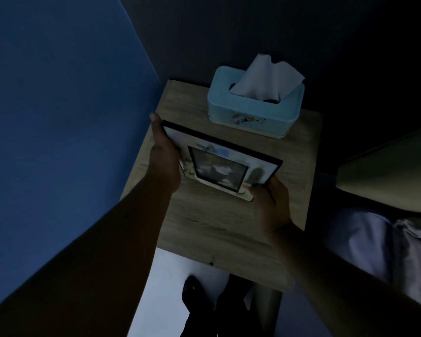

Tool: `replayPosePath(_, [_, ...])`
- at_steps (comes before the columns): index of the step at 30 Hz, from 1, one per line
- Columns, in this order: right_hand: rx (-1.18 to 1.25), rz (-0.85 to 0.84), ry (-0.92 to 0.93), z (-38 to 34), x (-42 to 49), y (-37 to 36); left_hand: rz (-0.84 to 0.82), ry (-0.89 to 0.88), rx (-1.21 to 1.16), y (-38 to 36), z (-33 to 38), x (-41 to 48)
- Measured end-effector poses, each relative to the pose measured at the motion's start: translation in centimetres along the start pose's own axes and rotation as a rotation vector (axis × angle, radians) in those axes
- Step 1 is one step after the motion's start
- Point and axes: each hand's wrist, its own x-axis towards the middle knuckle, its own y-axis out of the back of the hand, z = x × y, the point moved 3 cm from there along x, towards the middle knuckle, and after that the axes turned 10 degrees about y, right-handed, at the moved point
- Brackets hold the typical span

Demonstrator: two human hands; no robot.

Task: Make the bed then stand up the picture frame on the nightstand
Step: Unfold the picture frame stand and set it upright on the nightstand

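Note:
The picture frame (220,164), black-edged with a pale mat and a dark photo, is held over the middle of the wooden nightstand (204,227). It leans back, its face tilted up toward me, with its lower edge near or on the tabletop. My left hand (163,161) grips the frame's left side, thumb over the top left corner. My right hand (270,203) holds the lower right corner. The bed (384,173) shows only as a pale corner at the right edge.
A light blue tissue box (255,110) with a white tissue sticking out stands at the back of the nightstand, just behind the frame. A blue wall (58,117) runs along the left. Rumpled pale fabric (387,242) lies at the right. The room is dim.

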Motion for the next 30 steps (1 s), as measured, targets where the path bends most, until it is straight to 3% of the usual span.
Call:
replayPosePath(7, [0.017,0.077,-0.062,0.9,0.1,0.4,0.016,0.027,0.064,-0.2,-0.8,0.6])
replayPosePath(11, [0.119,0.136,-0.199,1.8,0.5,0.6,-0.019,0.026,0.106,-0.6,-0.9,0.7])
replayPosePath(16, [0.117,0.167,-0.264,2.6,0.7,1.1,-0.208,0.089,0.08,-1.2,-0.9,0.8])
replayPosePath(22, [0.112,0.122,-0.279,2.7,0.5,0.8,-0.275,0.196,0.161,0.4,-1.8,1.6])
replayPosePath(30, [0.083,0.156,-0.298,3.1,-1.2,0.7,-0.348,0.241,0.089,0.5,-2.6,1.8])
